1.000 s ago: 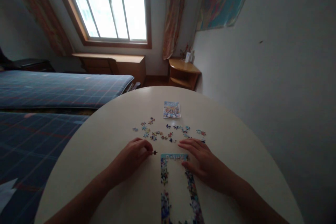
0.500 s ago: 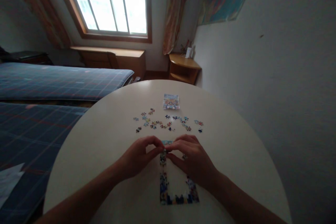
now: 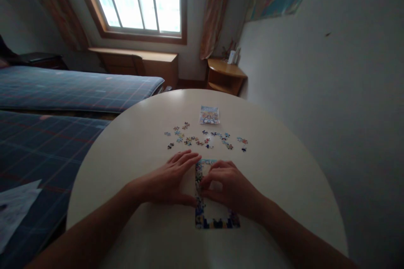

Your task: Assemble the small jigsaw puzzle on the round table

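Puzzle border [image 3: 217, 223], one, near on table [image 3: 284, 155]; loose pieces [image 3: 187, 143], far. Left hand [image 3: 164, 180]: grip spread, at border's left edge. Right hand [image 3: 232, 187]: at left strip, grip closure cannot be told.

Two hands [image 3: 164, 180] [image 3: 232, 187], one puzzle border [image 3: 217, 223], one card [image 3: 209, 115], one table [image 3: 284, 168]

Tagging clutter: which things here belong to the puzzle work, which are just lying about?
Belong:
partly built puzzle border, left hand and right hand at it
loose pieces
picture card, probably the reference
round table

Lying about:
papers on the plaid bed
white item on the corner cabinet
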A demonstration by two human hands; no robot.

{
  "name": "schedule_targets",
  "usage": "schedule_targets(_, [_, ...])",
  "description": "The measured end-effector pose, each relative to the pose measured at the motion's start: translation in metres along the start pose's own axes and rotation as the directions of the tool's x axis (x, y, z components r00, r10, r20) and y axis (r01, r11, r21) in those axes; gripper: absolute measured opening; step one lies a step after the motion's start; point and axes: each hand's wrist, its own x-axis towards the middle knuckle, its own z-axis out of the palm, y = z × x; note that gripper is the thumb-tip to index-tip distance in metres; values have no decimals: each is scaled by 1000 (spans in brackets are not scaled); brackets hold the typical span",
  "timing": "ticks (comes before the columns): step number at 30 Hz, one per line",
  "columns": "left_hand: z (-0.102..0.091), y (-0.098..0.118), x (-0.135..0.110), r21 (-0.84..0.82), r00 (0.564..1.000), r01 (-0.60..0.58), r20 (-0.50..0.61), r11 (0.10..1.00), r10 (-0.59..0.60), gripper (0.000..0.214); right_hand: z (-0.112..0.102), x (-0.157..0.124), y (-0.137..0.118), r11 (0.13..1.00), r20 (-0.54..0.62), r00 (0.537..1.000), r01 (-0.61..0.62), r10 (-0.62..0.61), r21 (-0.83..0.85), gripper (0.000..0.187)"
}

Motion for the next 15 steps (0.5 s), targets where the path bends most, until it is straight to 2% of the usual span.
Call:
schedule_targets(9, [10,-3,4,90,1000,-6,-2,996,7,107,0,1,0,999,56,998,33,-33,-11,14])
schedule_targets(15, [12,-4,3,81,1000,-18,-12,997,19,105,-2,0,2,998,89,995,56,-53,-32,12])
